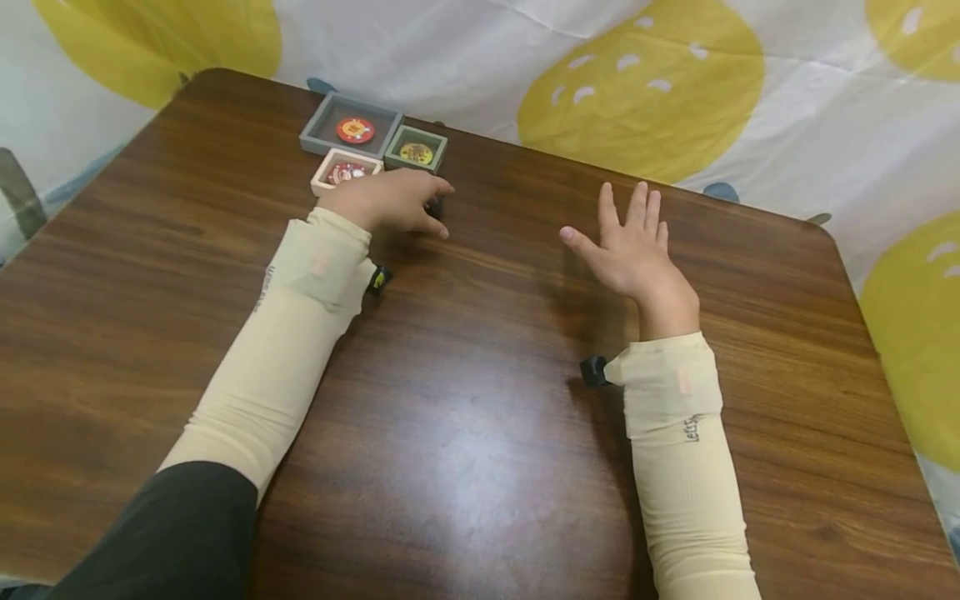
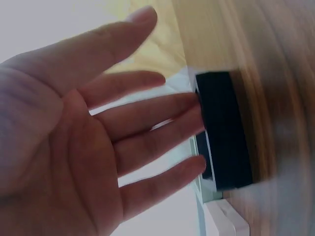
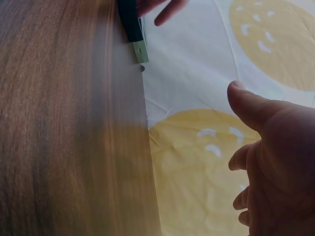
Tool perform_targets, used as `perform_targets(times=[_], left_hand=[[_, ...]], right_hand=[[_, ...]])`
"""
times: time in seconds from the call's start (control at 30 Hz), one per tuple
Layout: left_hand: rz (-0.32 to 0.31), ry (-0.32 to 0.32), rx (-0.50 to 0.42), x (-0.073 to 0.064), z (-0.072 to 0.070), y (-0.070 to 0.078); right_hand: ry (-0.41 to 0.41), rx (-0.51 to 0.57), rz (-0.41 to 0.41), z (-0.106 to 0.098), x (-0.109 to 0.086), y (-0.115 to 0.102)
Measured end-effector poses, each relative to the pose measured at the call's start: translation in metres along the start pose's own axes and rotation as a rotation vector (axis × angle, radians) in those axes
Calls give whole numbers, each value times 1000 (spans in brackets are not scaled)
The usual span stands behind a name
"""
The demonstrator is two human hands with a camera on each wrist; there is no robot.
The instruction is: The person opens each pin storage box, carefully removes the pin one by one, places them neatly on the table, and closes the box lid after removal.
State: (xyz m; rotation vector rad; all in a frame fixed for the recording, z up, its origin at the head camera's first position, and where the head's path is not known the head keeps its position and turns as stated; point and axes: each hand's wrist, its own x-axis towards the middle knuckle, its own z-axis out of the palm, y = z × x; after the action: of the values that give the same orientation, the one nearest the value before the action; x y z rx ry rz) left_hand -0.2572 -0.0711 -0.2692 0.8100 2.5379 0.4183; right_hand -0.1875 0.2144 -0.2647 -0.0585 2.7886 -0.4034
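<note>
Table (image 1: 480, 375) ran below both hands' fingers, dark wood grain. Grey tray (image 1: 327, 127) sat beyond the left fingers (image 2: 147, 112), past the knuckle side. Black box (image 2: 226, 132) was right at the left fingertips, upper rim level with them; contact: couldn't tell. My read on it: light, rigid, hard to break, maybe slightly slick on the smooth sides. Best hold looked like thumb and fingers across opposite side walls, clear of the rim opening. Green tray (image 1: 405, 135) was just beyond the left fingers, pale tray (image 1: 322, 171) tucked behind their knuckles. Red disc (image 1: 356, 130) lay in the grey one, yellow disc (image 1: 417, 153) in the green. Pose: left hand (image 1: 393, 198) reached out low over the box, fingers straight and loose, thumb well apart, no grasp. Right hand (image 1: 633, 254) was raised off to the right, well apart from the box, fingers spread, holding nothing.
</note>
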Motion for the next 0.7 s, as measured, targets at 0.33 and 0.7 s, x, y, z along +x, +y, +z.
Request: perform_targets(times=[0.33,0.7], left_hand=[[47,80,-12,6,2,-3],[-47,36,103,20,12,-12]], right_hand=[[-6,-2,0,-3,0,-1],[-9,-9,7,-2,0,0]])
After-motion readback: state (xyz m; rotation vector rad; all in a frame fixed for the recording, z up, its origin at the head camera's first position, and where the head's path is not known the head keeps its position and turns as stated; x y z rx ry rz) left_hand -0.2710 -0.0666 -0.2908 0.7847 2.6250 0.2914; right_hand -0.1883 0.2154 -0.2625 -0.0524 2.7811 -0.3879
